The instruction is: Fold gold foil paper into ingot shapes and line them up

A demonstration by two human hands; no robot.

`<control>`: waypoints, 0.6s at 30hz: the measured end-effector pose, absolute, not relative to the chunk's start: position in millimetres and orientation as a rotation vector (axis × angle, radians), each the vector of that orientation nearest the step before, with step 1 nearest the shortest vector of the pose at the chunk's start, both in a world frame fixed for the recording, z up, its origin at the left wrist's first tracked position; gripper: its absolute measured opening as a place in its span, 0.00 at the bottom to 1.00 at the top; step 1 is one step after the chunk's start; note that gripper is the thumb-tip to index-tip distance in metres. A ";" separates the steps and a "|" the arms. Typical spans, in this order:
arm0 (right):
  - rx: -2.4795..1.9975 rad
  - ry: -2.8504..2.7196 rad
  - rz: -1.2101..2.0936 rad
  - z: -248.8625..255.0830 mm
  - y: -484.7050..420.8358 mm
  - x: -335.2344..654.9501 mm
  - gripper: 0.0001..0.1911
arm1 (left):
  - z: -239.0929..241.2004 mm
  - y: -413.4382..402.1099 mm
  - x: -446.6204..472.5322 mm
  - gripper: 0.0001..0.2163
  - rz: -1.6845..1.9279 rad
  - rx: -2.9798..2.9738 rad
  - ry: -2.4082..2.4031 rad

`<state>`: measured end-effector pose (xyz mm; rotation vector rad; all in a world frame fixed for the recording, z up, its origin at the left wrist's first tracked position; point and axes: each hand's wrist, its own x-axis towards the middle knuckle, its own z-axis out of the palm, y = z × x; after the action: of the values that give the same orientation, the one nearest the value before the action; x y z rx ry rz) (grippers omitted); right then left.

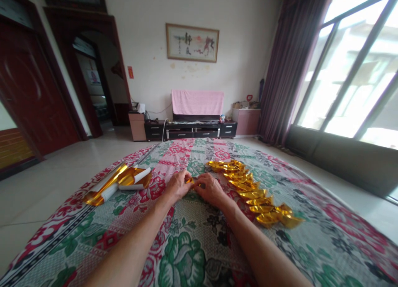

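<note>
My left hand (179, 185) and my right hand (209, 187) meet over the middle of the cloth, fingers pinched on a small piece of gold foil paper (190, 181). Most of that piece is hidden behind my fingers, so its folded shape cannot be made out. To the right, folded gold foil ingots (251, 194) lie in a slanting row, pointed at their ends. Left of my hands rest loosely curled gold foil sheets (108, 183) with white backs.
A flowered cloth (183, 258) covers the round-edged surface under my hands. Beyond it stands a low black TV cabinet (199, 131) with a pink cloth (197, 102) draped above. A purple curtain (280, 71) and large windows are at the right, a dark red door (31, 79) at the left.
</note>
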<state>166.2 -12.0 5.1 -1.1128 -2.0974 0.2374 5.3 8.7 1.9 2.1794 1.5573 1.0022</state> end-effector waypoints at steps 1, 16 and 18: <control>-1.114 -2.096 0.233 5.0 -11.8 166.3 0.06 | 1.9 9.1 4.7 0.09 0.995 2.163 1.553; -1.214 -2.098 0.236 7.9 -12.3 165.2 0.06 | -0.1 14.0 -5.8 0.07 0.979 2.128 1.381; -1.219 -2.100 0.233 8.7 -12.8 165.1 0.06 | -0.4 14.5 -6.8 0.07 0.983 2.124 1.364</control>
<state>165.1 -12.8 8.7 -1.2194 -2.1003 0.2326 -6.8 14.5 -0.4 2.1238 1.3644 0.9833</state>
